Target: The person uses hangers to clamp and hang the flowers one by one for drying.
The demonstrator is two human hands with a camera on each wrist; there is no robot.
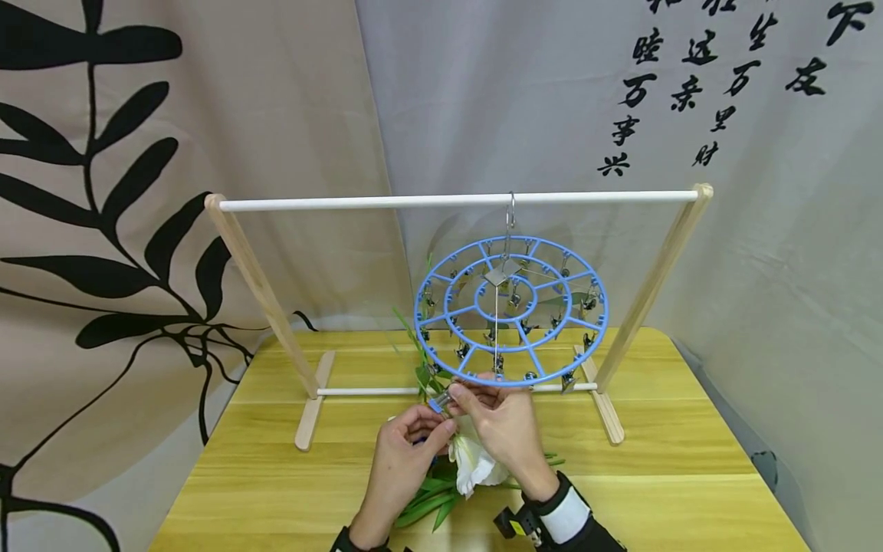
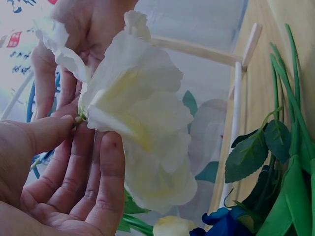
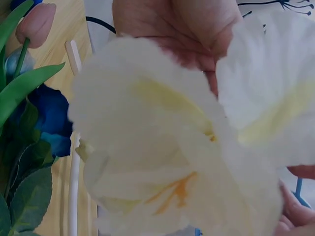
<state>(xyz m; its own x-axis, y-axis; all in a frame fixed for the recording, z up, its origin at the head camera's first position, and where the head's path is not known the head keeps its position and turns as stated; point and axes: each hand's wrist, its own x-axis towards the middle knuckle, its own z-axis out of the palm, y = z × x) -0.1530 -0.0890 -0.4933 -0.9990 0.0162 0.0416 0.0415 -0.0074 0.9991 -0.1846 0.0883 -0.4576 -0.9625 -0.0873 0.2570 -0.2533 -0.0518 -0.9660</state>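
My left hand [image 1: 407, 460] pinches the short stem of a white artificial flower [image 2: 142, 93] between thumb and fingers; its ruffled petals have yellowish centres. Close beside it, my right hand [image 1: 509, 429] pinches a small metal clip [image 1: 440, 400] with a blue part, just under the near-left rim of a round blue clip hanger [image 1: 599, 307]. The hanger hangs by its metal hook from a white bar. In the right wrist view the flower [image 1: 476, 464] covers most of the picture, hiding the fingertips. Whether the stem is inside the clip I cannot tell.
The hanging frame has a white top bar [image 1: 366, 203] and wooden legs [image 1: 651, 291] on a wooden table [image 1: 690, 460]. Green-leaved flowers lie below my hands, including a blue rose [image 3: 51, 120] and a pink tulip [image 3: 37, 24]. Green sprigs [image 1: 422, 360] hang at the hanger's left.
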